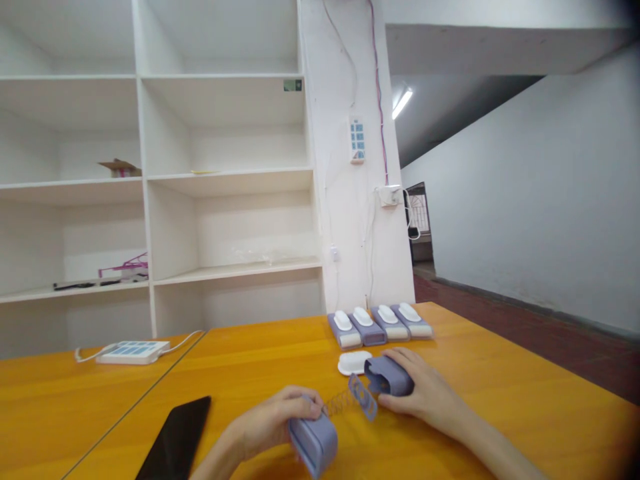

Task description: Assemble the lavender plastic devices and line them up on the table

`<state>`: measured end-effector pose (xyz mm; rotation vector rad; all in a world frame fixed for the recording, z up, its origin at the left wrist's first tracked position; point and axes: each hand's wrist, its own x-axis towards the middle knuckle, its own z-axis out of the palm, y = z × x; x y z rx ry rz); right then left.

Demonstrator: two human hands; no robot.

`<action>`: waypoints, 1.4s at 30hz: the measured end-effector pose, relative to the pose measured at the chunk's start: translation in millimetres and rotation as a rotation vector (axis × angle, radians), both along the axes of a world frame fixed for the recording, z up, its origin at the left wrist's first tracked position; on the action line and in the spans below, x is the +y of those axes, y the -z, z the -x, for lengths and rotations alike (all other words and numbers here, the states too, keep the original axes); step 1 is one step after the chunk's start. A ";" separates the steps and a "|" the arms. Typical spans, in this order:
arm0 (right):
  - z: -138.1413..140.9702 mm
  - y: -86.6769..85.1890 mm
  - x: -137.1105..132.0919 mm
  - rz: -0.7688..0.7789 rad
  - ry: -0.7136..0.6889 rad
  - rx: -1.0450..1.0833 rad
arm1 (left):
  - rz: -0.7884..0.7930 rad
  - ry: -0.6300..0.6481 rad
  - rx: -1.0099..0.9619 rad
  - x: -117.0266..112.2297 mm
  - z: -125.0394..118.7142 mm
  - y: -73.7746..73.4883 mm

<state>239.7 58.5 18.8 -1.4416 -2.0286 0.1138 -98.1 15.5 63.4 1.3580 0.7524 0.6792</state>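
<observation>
My left hand [267,423] is closed around a purple plastic block with rounded edges [316,441], low over the front of the table. A thin coil spring [338,403] stretches from near that block to a flat purple plate with cut-outs [363,398]; whether they are joined is hard to tell. To the right, my right hand [427,390] grips a hollow purple casing [393,377], its open end turned left toward the plate. A small gap separates plate and casing. Just behind the casing, a white oval plastic piece [354,363] lies on the table.
Several purple-and-white units with white oval tops [370,327] stand in a row at the table's [270,347] back edge. A black phone-like slab [176,437] lies front left. A white power strip [134,352] with its cord lies farther back. White shelves [230,273] rise behind.
</observation>
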 end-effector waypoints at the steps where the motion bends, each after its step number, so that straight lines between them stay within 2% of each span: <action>1: -0.4 0.2 0.4 0.001 -0.006 0.009 | 0.010 0.000 0.008 -1.1 -2.4 0.8; 9: 6.4 -4.9 -6.0 0.016 -0.061 -0.006 | 0.048 -0.009 -0.033 -2.2 -7.7 6.1; 15: 7.4 -0.6 -6.4 0.043 -0.102 -0.012 | 0.028 0.002 -0.030 1.9 -10.6 13.3; 20: 13.1 -1.6 -10.1 0.045 -0.159 0.013 | 0.032 -0.011 -0.032 2.7 -11.4 14.8; 27: 21.9 -5.8 -19.3 0.063 -0.243 -0.076 | 0.000 -0.007 0.032 0.9 -12.4 14.2; 34: 25.4 -11.5 -24.8 0.014 -0.238 -0.036 | -0.028 0.094 0.024 0.0 -11.0 9.5; 37: 24.7 -12.7 -26.2 0.011 -0.220 -0.003 | -0.070 0.076 0.090 -0.7 -8.2 6.2; 42: 26.2 -10.9 -26.7 -0.004 -0.198 -0.002 | -0.186 0.003 0.333 -1.5 -3.0 -1.0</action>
